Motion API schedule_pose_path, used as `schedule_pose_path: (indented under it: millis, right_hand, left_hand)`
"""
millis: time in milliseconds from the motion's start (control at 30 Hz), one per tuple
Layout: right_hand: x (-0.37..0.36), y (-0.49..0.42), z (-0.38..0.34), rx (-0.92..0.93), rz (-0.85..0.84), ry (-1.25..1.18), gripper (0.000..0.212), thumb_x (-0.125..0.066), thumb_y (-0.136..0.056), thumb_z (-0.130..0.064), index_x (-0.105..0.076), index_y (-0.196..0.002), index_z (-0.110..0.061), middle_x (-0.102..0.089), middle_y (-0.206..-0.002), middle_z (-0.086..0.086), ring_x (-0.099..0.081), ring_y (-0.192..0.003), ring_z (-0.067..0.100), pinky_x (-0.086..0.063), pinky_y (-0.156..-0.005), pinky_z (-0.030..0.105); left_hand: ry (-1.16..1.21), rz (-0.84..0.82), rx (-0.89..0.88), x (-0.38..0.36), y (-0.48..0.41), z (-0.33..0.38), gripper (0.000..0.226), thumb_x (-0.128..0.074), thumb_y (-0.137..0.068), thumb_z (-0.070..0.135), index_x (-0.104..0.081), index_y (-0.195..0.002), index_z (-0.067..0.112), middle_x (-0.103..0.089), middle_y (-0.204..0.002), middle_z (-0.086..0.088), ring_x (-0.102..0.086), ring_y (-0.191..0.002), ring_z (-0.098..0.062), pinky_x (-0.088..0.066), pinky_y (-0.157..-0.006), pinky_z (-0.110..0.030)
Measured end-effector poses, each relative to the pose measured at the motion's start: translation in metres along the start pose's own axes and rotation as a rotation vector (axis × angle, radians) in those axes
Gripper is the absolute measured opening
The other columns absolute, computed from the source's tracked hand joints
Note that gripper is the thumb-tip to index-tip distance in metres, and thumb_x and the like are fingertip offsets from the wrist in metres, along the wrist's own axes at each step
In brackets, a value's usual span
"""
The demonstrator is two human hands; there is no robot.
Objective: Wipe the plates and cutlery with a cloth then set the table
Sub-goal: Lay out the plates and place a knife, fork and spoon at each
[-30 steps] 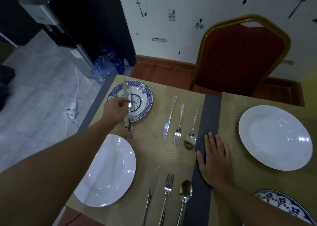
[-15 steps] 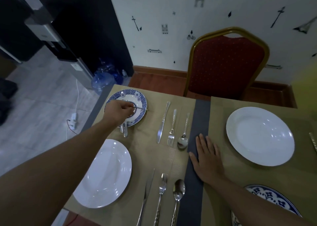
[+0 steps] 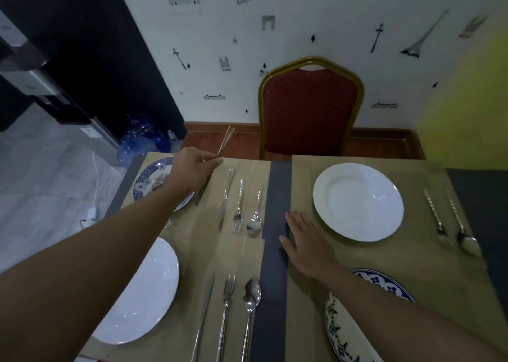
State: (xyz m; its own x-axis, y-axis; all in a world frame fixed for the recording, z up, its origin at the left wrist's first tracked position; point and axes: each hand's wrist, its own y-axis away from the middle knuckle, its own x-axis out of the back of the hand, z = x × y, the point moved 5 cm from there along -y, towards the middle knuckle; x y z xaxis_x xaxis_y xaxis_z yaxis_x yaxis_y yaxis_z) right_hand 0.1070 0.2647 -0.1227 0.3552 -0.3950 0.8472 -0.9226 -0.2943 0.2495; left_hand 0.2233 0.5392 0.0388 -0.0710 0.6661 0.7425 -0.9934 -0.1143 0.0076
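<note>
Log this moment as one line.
left hand: holds utensil by blue plate | right hand: flat on table | cloth: not seen

My left hand [image 3: 192,169] hangs over the far blue plate [image 3: 143,183], pinching a utensil [image 3: 225,141] that sticks up toward the wall. Only a narrow gap separates that plate from the far cutlery [image 3: 239,205]. The dark strip [image 3: 277,191] down the bench is bare beyond my flat right hand [image 3: 305,240]. Open mat lies between the right white plate [image 3: 357,202] and the near blue plate [image 3: 338,331]. A chair [image 3: 308,114] stands at the far edge.
</note>
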Motion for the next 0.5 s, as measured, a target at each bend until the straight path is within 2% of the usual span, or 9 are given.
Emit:
schedule_pose_path:
  millis: [67,133,233,300,367,500]
  right_hand:
    - [0.015,0.011,0.008,0.005,0.033,-0.018,0.069,-0.028,-0.110,-0.051,-0.013,-0.168,-0.017,-0.007,-0.176,-0.001,-0.001,-0.163,0.018,-0.006,-0.132,0.038]
    - [0.029,0.022,0.021,-0.012,0.066,-0.041,0.066,-0.027,-0.109,-0.049,-0.018,-0.167,-0.017,-0.012,-0.175,-0.001,-0.004,-0.162,0.018,-0.012,-0.132,0.044]
    - [0.051,0.039,0.048,-0.066,0.135,-0.052,0.065,-0.028,-0.108,-0.048,-0.023,-0.165,-0.018,-0.016,-0.175,-0.001,-0.007,-0.162,0.019,-0.014,-0.130,0.044]
    - [0.065,0.053,0.070,-0.110,0.178,-0.061,0.067,-0.027,-0.105,-0.049,-0.027,-0.164,-0.017,-0.019,-0.174,0.000,-0.009,-0.162,0.020,-0.015,-0.129,0.045]
    - [0.076,0.070,0.095,-0.155,0.223,-0.075,0.066,-0.031,-0.106,-0.049,-0.032,-0.163,-0.015,-0.022,-0.173,0.001,-0.012,-0.162,0.021,-0.018,-0.128,0.045]
    - [0.097,0.108,0.149,-0.272,0.310,-0.081,0.059,-0.042,-0.110,-0.042,-0.034,-0.162,-0.016,-0.023,-0.173,0.003,-0.015,-0.161,0.023,-0.017,-0.128,0.043]
  left_hand:
    - [0.064,0.008,0.010,-0.013,0.004,0.016,0.026,-0.075,-0.089,0.026,-0.076,-0.112,0.012,-0.076,-0.098,0.003,-0.064,-0.075,0.003,-0.052,-0.072,-0.015]
    - [0.081,-0.013,0.016,-0.029,0.008,0.032,0.020,-0.075,-0.089,0.028,-0.079,-0.104,0.015,-0.078,-0.090,-0.001,-0.067,-0.072,-0.009,-0.058,-0.079,-0.029]
    - [0.147,-0.071,0.022,-0.057,0.013,0.060,0.011,-0.076,-0.088,0.030,-0.079,-0.082,0.022,-0.076,-0.077,-0.004,-0.072,-0.076,-0.026,-0.062,-0.079,-0.042]
    - [0.226,-0.112,0.049,-0.079,0.020,0.081,0.008,-0.080,-0.085,0.027,-0.077,-0.077,0.027,-0.076,-0.078,-0.005,-0.074,-0.081,-0.028,-0.062,-0.081,-0.041]
    - [0.312,-0.149,0.076,-0.103,0.026,0.104,0.005,-0.082,-0.082,0.023,-0.078,-0.082,0.025,-0.077,-0.082,-0.005,-0.075,-0.084,-0.028,-0.063,-0.081,-0.037]
    - [0.377,-0.230,0.084,-0.160,0.040,0.151,0.008,-0.083,-0.082,0.016,-0.079,-0.088,0.013,-0.074,-0.077,-0.007,-0.067,-0.066,-0.018,-0.058,-0.063,-0.021]
